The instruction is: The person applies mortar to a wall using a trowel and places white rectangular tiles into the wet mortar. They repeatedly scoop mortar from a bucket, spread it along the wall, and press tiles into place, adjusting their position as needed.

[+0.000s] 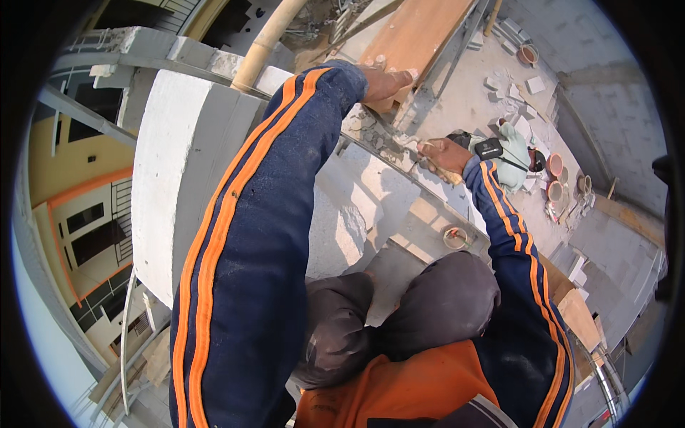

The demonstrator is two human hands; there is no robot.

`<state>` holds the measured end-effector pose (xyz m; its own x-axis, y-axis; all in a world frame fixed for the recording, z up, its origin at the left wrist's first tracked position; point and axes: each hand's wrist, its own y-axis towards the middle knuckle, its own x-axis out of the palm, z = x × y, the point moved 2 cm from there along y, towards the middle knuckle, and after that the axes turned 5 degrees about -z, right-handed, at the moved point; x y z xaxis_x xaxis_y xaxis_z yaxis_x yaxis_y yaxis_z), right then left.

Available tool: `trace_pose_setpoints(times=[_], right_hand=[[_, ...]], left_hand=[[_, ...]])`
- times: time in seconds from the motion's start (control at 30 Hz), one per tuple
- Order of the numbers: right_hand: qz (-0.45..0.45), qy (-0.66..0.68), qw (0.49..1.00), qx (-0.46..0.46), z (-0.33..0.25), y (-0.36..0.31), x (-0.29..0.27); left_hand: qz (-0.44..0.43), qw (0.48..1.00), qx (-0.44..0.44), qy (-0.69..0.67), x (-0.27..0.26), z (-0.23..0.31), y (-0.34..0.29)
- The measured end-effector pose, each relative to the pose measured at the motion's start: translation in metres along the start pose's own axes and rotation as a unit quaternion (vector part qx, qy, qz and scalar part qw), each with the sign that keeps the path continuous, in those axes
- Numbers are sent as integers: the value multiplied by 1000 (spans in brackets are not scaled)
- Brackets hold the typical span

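My left hand point(385, 83) lies at the near end of a brown wooden board point(417, 32), fingers stretched out and whitish dust on the tips. Just below it, a small wooden piece point(382, 105) shows. Rough grey mortar point(374, 131) covers the narrow wall top between my hands. Over that wall, my right hand point(444, 155) is closed, with a yellowish-tan piece point(449, 176) showing beneath the fingers; its kind is unclear. A big white block point(168, 171) stands beside my left arm.
A bamboo pole point(267, 43) rises at the upper left. Below on the right, a person in a pale green top point(512, 171) is among broken white blocks point(524, 128) and buckets point(555, 190). Another bucket point(454, 237) stands beyond my knees. The drop lies past the wall.
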<state>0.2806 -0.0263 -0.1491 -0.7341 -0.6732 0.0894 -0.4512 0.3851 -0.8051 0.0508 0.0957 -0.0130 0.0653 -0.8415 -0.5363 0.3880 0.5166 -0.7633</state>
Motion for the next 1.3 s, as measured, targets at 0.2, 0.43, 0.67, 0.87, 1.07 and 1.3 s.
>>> trace_pose_setpoints(times=[0.2, 0.43, 0.67, 0.87, 1.07, 1.3], right_hand=[[51, -163, 984, -44, 24, -9, -3], [57, -60, 996, 27, 32, 16, 3], [121, -262, 958, 0, 27, 13, 9], [219, -465, 833, -206, 17, 23, 33], [264, -469, 831, -142, 26, 70, 52], [236, -457, 855, -73, 43, 106, 53]], left_hand=[[25, 999, -36, 17, -5, 13, -19], [38, 999, 9, 19, -5, 10, -12], [-13, 999, 17, -27, -2, -20, 9], [-33, 998, 3, -46, 10, -12, 8], [44, 999, -24, 6, 2, 2, -4], [38, 999, -5, -7, 5, 0, -6]])
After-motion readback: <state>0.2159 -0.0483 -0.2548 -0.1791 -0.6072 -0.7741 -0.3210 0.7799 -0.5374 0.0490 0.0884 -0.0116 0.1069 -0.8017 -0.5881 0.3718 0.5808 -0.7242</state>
